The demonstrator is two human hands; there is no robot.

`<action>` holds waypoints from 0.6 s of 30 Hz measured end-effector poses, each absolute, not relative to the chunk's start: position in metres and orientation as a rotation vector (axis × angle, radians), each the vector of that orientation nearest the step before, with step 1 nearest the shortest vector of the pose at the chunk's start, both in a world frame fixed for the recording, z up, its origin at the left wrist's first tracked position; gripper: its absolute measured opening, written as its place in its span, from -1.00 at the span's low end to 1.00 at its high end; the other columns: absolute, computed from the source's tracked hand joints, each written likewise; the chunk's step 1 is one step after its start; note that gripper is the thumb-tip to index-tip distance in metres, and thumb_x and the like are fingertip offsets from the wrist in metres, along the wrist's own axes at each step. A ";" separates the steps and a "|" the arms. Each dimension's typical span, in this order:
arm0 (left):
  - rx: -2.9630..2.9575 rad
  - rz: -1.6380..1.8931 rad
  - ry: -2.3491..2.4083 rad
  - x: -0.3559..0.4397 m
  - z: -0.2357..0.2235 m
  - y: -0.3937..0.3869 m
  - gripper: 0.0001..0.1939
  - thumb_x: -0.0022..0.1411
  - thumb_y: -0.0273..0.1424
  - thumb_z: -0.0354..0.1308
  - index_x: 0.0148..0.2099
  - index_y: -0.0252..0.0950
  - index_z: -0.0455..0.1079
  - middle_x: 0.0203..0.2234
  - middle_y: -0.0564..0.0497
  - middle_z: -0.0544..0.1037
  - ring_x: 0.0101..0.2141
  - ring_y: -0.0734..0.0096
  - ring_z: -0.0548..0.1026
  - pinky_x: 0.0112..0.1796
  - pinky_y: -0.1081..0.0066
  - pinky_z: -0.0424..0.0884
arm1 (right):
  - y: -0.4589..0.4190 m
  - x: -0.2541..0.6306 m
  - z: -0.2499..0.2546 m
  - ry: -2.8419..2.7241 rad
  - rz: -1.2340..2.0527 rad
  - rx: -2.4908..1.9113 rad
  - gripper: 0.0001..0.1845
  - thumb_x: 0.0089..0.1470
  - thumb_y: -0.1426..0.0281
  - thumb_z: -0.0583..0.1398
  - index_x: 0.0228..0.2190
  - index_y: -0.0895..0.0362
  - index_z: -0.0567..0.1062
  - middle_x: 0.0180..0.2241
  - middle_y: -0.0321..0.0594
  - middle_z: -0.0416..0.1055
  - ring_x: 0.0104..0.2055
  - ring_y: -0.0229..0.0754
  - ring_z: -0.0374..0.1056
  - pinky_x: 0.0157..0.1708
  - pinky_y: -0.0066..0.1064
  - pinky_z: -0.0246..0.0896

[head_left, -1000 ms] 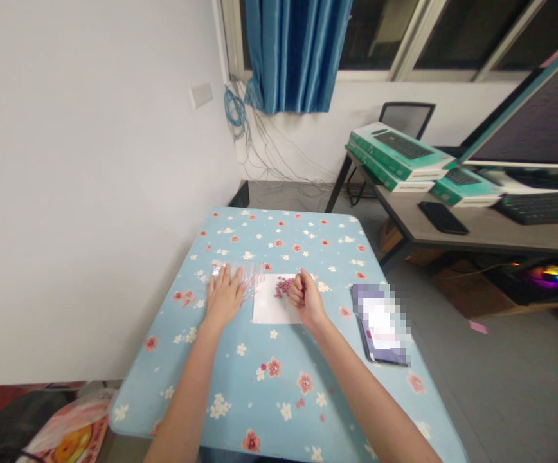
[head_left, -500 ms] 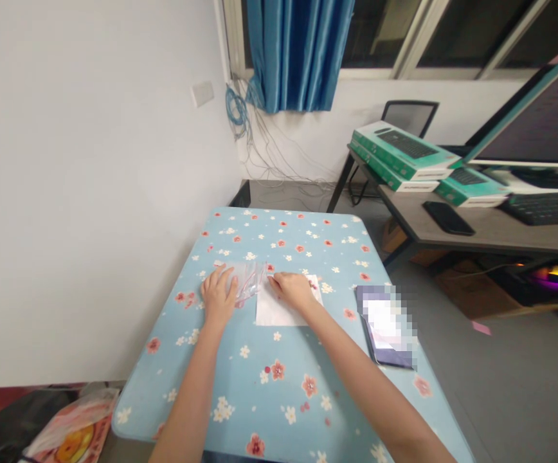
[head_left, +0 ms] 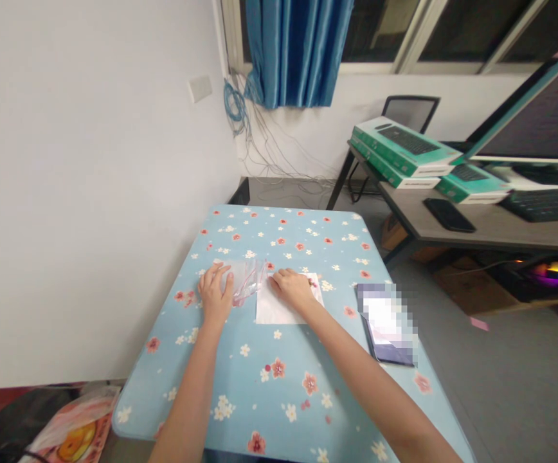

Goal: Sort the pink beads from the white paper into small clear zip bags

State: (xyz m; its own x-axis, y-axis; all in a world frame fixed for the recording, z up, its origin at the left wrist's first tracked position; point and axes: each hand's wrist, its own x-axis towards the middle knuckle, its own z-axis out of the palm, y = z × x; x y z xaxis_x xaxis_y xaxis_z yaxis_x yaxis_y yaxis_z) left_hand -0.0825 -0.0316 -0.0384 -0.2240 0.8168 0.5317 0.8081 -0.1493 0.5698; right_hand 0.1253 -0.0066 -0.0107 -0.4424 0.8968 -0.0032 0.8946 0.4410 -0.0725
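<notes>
Plastic bag (head_left: 247, 278) lies at L hand (head_left: 216, 297), w/ contents unclear.

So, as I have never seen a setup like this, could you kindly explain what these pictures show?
There is no machine: these are a person's two bare hands, seen by a camera worn on the head, looking forward and down. On the blue flowered table, the left hand is at the left end of a clear plastic bag. The right hand, fingers curled, is over a white sheet; whether it holds anything is hidden. Small reddish pieces show just beyond it. Farther right lies a flat item, partly blurred out.
</notes>
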 end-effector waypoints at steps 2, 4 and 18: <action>1.935 1.365 2.042 -0.083 -0.039 -0.031 -0.69 0.28 -0.25 -0.05 -0.08 -0.22 0.44 -0.06 -0.12 0.45 -0.01 0.17 0.36 0.04 0.15 0.19 | -0.007 0.126 -0.012 -2.626 0.084 -1.637 -0.61 0.29 0.34 -0.09 -0.30 0.18 0.49 -0.29 -0.06 0.46 -0.19 -0.14 0.32 -0.44 -0.42 0.01; 1.921 1.377 2.039 -0.083 -0.039 -0.031 -0.70 0.28 -0.24 -0.04 -0.08 -0.21 0.44 -0.06 -0.11 0.45 -0.01 0.18 0.36 0.04 0.16 0.19 | -0.008 0.127 -0.012 -2.613 0.080 -1.638 -0.61 0.29 0.34 -0.09 -0.30 0.18 0.49 -0.29 -0.06 0.45 -0.18 -0.14 0.30 -0.45 -0.42 0.00; 1.920 1.402 2.029 -0.083 -0.038 -0.032 -0.70 0.28 -0.25 -0.04 -0.10 -0.23 0.44 -0.07 -0.12 0.45 -0.01 0.17 0.36 0.04 0.16 0.20 | -0.013 0.134 -0.019 -2.314 0.120 -1.528 -0.59 0.26 0.26 -0.06 -0.46 0.15 0.45 -0.38 -0.12 0.41 -0.24 -0.16 0.24 -0.42 -0.44 0.00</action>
